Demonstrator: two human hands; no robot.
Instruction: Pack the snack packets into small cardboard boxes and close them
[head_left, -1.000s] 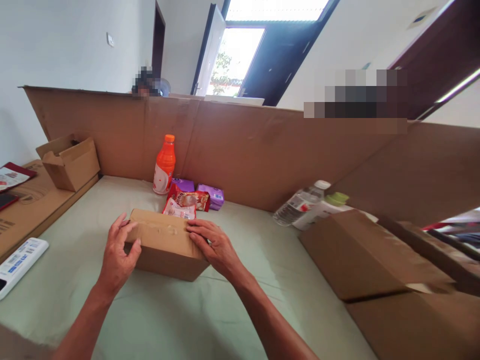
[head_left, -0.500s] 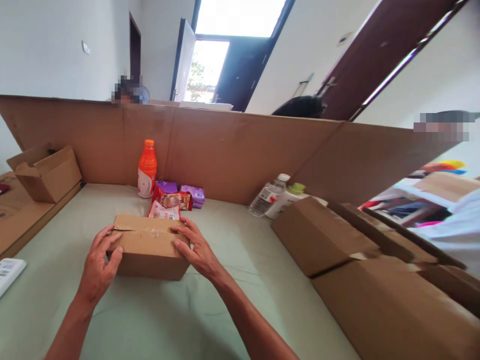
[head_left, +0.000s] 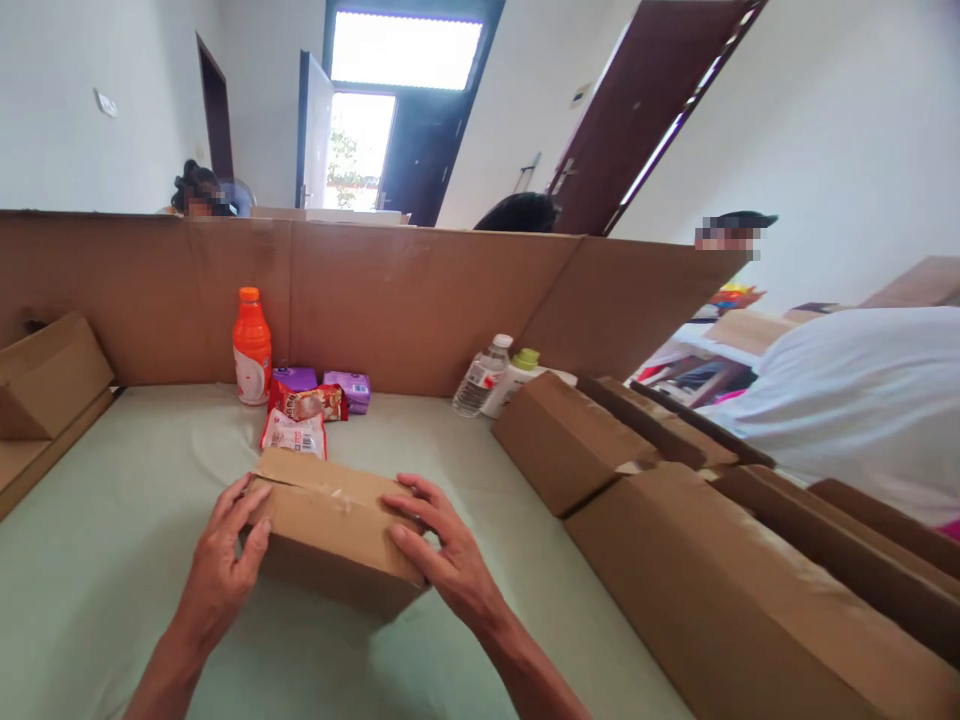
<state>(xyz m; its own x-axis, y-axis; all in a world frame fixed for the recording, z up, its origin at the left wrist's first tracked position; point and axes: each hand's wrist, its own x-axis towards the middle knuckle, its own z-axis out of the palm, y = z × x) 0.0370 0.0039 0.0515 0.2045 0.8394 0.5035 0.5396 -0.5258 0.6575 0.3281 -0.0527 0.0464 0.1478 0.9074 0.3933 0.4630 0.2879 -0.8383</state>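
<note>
A small closed cardboard box (head_left: 330,515) with clear tape across its top lies on the pale green table cover (head_left: 97,560) in front of me. My left hand (head_left: 221,570) grips its left end, thumb on the side and fingers curled over the top edge. My right hand (head_left: 442,555) clasps its right end, fingers spread over the top and side. Just behind the box lie a white snack packet (head_left: 294,433) and a red one (head_left: 309,402), then two purple packs (head_left: 349,385) and an upright orange bottle (head_left: 252,346).
A tall cardboard wall (head_left: 420,300) fences the table's back. Closed boxes (head_left: 570,440) line the right side, with a clear water bottle (head_left: 480,377) and a green-capped bottle (head_left: 517,375) behind them. An open box (head_left: 45,375) sits at left. A person in white (head_left: 855,400) is at right.
The view has swung to the right, bringing the person in white into sight. Both hands have stayed on the small box, which has slid slightly closer to me and now sits more askew.
</note>
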